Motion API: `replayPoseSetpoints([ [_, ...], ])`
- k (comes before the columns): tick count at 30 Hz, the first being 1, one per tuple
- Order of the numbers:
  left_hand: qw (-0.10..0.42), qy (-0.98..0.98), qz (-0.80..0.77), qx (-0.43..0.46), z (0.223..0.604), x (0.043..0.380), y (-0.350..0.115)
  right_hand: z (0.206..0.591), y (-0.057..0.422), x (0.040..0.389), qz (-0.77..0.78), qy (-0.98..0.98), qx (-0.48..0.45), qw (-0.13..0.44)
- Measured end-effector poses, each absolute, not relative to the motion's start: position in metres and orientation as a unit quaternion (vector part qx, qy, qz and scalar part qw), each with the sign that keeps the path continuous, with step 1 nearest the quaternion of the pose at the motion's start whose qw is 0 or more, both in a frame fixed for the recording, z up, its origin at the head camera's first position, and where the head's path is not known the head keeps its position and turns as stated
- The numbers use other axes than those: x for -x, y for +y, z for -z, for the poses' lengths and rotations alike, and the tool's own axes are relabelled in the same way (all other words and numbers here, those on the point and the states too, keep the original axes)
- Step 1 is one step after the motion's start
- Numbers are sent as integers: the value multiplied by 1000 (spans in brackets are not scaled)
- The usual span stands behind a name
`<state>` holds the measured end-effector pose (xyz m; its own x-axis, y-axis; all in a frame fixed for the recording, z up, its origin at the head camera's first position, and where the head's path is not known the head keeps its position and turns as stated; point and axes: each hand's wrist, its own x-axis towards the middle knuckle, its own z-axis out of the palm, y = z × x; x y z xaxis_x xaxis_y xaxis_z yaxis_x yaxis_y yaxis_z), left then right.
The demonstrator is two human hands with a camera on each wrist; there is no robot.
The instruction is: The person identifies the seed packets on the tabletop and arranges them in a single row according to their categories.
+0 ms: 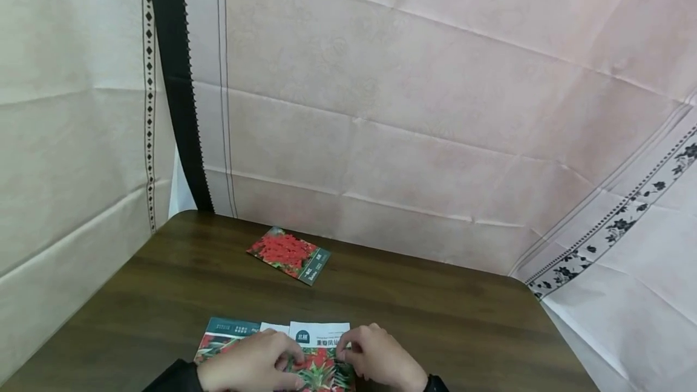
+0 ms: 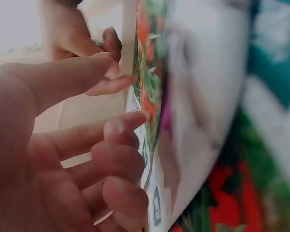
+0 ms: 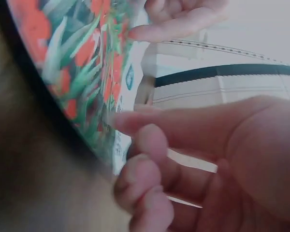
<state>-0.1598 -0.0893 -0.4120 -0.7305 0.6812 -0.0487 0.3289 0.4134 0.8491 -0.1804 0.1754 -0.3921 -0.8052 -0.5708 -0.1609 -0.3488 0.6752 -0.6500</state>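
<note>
A flower packet (image 1: 320,333) with a white top band, printed characters and red blooms lies at the table's near edge. My left hand (image 1: 247,360) is over its left side, the index fingertip touching the printed face and the thumb apart from it. At the packet's right edge is my right hand (image 1: 383,357), its fingers bent loosely; in the right wrist view the thumb (image 3: 159,121) rests at the flower print. Under the left hand, a teal-topped flower packet (image 1: 234,325) shows partly, with a white strip (image 1: 274,326) between the two. The palm covers much of it.
Farther back on the dark wooden table (image 1: 414,301) lies another packet (image 1: 285,253) with red flowers and a teal end, turned at an angle. Pale patterned cloth (image 1: 381,107) hangs behind the table and along both sides, with a black strip (image 1: 176,77) at the left.
</note>
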Motion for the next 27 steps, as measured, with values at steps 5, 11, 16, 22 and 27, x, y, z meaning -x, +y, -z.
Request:
replayPoseSetpoints([
  [5, 150, 818, -492, -257, 404, 192, -106, 383, 176, 204, 373, 889, 244, 108],
  [11, 98, 845, -515, -104, 407, 235, -137, 385, 176, 242, 447, 866, 197, 105],
  [16, 73, 850, -517, -63, 416, 268, -159, 400, 161, 269, 577, 789, 128, 167],
  [22, 70, 833, -548, -36, 425, 291, -165, 417, 140, 287, 647, 728, 91, 209],
  [27, 47, 824, -564, -29, 426, 300, -161, 416, 129, 295, 636, 737, 94, 206],
])
